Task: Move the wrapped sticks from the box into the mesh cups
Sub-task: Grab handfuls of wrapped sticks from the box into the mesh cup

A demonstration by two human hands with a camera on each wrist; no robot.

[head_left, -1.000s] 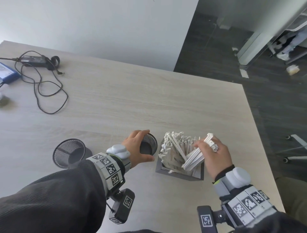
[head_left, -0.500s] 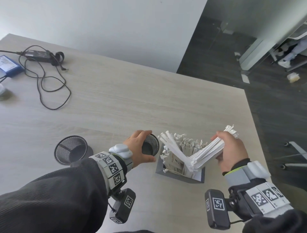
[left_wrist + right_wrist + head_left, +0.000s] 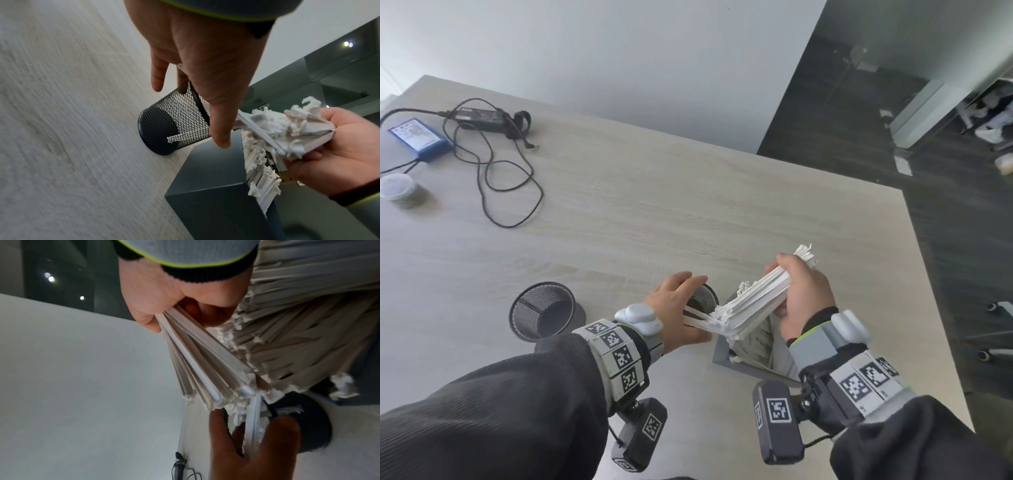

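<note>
Nearest the person, the dark grey square cardboard box [image 3: 724,356] stands on the pale wood-grain table [image 3: 619,212], with many white paper-wrapped sticks [image 3: 753,342] packed upright inside. Over it, the right hand [image 3: 803,301] has its fingers curled tight round a thick slanted bundle of wrapped sticks [image 3: 753,301], whose lower ends point toward the black wire-mesh cup [image 3: 703,298] just left of the box. The left hand [image 3: 674,308] holds that cup at its rim, fingers bent around it, and tips it toward the box. Two loose sticks [image 3: 697,317] reach from the bundle's end across the left hand to the cup mouth. A second black mesh cup [image 3: 544,311] stands upright further left, well apart; nothing is seen in it.

The left wrist view shows what the head view hides: one wrapped stick [image 3: 185,135] already lying inside the tilted cup [image 3: 162,128], seen through the mesh. The right wrist view shows the thumb clamping the fanned bundle [image 3: 205,366].

Half a second ago the bundle was higher and to the right of the box, away from the cup; it has now swung down and left to the cup.

Far left lie a black power adapter with its looped cable [image 3: 482,114], a blue flat box [image 3: 416,138] and a small lidded jar [image 3: 400,190].
</note>
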